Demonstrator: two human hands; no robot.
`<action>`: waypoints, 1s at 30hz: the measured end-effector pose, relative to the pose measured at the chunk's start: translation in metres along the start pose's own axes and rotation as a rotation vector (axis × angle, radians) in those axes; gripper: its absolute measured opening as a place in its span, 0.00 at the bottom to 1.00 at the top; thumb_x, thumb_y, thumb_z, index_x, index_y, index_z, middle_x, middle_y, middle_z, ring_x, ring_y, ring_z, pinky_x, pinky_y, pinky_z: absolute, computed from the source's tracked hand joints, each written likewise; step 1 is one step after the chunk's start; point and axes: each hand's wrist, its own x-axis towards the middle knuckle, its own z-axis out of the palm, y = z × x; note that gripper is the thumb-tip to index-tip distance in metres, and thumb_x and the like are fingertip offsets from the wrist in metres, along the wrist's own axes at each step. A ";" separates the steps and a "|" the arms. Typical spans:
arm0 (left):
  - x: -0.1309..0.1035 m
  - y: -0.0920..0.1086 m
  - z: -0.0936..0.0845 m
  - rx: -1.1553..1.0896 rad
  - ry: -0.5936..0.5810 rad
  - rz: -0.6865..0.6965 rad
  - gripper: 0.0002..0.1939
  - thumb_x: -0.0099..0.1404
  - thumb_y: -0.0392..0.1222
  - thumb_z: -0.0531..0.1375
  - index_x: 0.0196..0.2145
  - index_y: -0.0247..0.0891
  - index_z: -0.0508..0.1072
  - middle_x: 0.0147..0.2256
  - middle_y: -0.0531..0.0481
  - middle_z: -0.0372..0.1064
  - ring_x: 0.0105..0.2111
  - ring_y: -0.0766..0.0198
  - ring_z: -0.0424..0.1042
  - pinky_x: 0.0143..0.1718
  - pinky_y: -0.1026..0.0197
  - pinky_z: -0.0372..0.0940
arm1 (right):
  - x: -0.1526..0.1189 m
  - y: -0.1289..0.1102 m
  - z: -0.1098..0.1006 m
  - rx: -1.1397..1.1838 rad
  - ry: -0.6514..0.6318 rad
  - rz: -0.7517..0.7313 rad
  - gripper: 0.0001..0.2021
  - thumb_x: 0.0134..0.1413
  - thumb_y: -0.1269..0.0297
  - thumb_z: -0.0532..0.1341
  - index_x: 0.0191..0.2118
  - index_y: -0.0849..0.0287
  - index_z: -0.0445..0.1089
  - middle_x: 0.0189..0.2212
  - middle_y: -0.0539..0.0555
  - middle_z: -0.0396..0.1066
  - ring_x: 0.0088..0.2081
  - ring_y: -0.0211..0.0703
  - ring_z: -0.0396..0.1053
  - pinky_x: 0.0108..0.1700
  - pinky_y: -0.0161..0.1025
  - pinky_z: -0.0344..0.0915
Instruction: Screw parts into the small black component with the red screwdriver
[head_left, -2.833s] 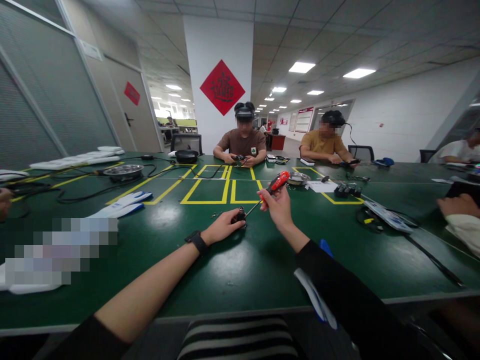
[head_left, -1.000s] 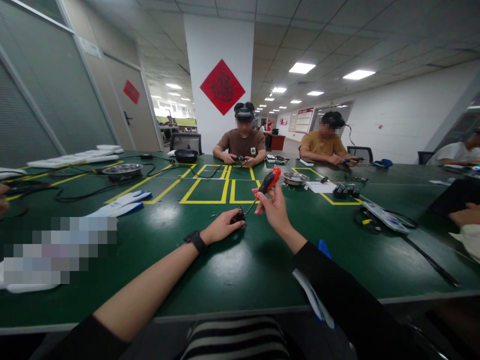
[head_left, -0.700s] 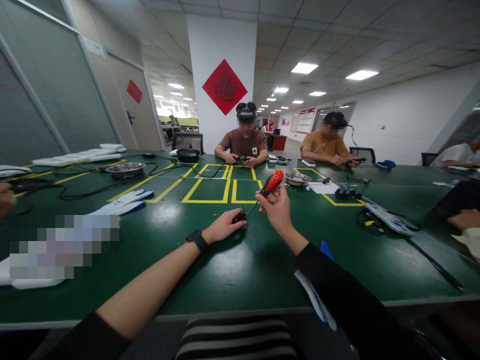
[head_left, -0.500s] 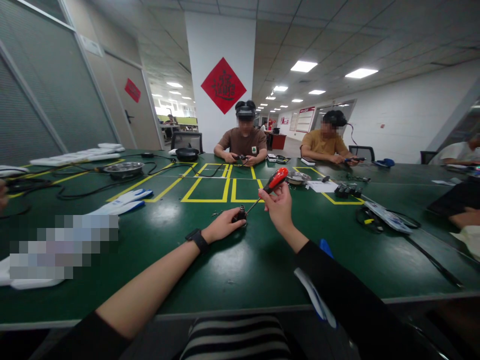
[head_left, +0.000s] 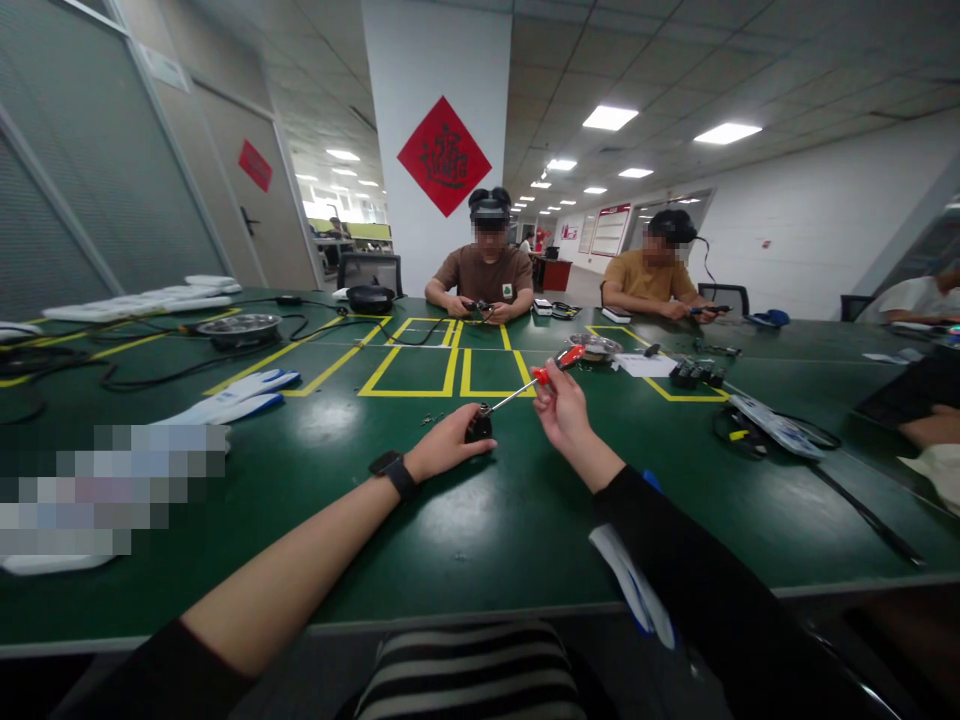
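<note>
My left hand point(head_left: 450, 440), with a black watch on its wrist, is closed round a small black part point(head_left: 478, 426) on the green table point(head_left: 420, 540). My right hand point(head_left: 561, 405) grips a screwdriver point(head_left: 571, 356) by its red and black handle. The shaft slants down to the left, and its tip meets the top of the black part. Tiny metal pieces point(head_left: 430, 419) lie just beyond my left hand.
Gloves lie at the left point(head_left: 244, 392) and by my right forearm point(head_left: 631, 580). Metal bowls stand at the left point(head_left: 240, 328) and beyond my right hand point(head_left: 594, 346). Black blocks point(head_left: 694, 374) and cables lie at the right. Other people sit around the table.
The screwdriver handle has dropped and tilted further to the right, so the shaft lies flatter. My right hand has lowered slightly with it. The black part looks tilted differently in my left hand.
</note>
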 end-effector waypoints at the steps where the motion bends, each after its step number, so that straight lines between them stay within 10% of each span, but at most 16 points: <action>1: 0.000 0.000 0.000 -0.003 0.007 -0.006 0.28 0.55 0.51 0.59 0.51 0.36 0.62 0.42 0.44 0.66 0.40 0.57 0.66 0.43 0.56 0.61 | 0.001 0.000 -0.002 0.045 0.012 0.045 0.14 0.42 0.58 0.66 0.31 0.58 0.61 0.31 0.50 0.72 0.15 0.25 0.52 0.14 0.26 0.53; 12: 0.000 -0.005 0.002 -0.024 0.085 0.017 0.36 0.50 0.48 0.64 0.55 0.39 0.57 0.51 0.43 0.61 0.50 0.54 0.62 0.52 0.52 0.57 | 0.012 0.002 -0.015 0.177 0.138 0.119 0.06 0.42 0.72 0.66 0.30 0.58 0.69 0.30 0.47 0.73 0.22 0.26 0.65 0.20 0.22 0.62; 18: -0.001 0.001 -0.006 -0.080 -0.032 0.023 0.35 0.53 0.48 0.62 0.56 0.40 0.56 0.41 0.48 0.67 0.39 0.60 0.67 0.42 0.57 0.63 | 0.012 0.005 -0.015 0.147 0.242 0.089 0.09 0.40 0.80 0.64 0.28 0.60 0.69 0.27 0.48 0.73 0.27 0.29 0.69 0.26 0.23 0.68; 25: 0.006 -0.018 -0.023 0.054 0.512 -0.089 0.16 0.65 0.47 0.47 0.45 0.37 0.65 0.40 0.46 0.66 0.40 0.61 0.66 0.44 0.58 0.60 | 0.016 0.015 -0.028 0.023 0.196 0.254 0.07 0.44 0.71 0.64 0.31 0.60 0.65 0.25 0.51 0.73 0.28 0.36 0.72 0.30 0.32 0.72; 30: 0.009 -0.055 -0.024 0.113 0.593 -0.433 0.10 0.60 0.44 0.52 0.36 0.37 0.67 0.33 0.48 0.68 0.33 0.62 0.67 0.37 0.60 0.62 | 0.013 0.018 -0.029 -0.109 0.174 0.419 0.07 0.48 0.65 0.63 0.31 0.60 0.64 0.25 0.54 0.73 0.27 0.39 0.73 0.28 0.34 0.72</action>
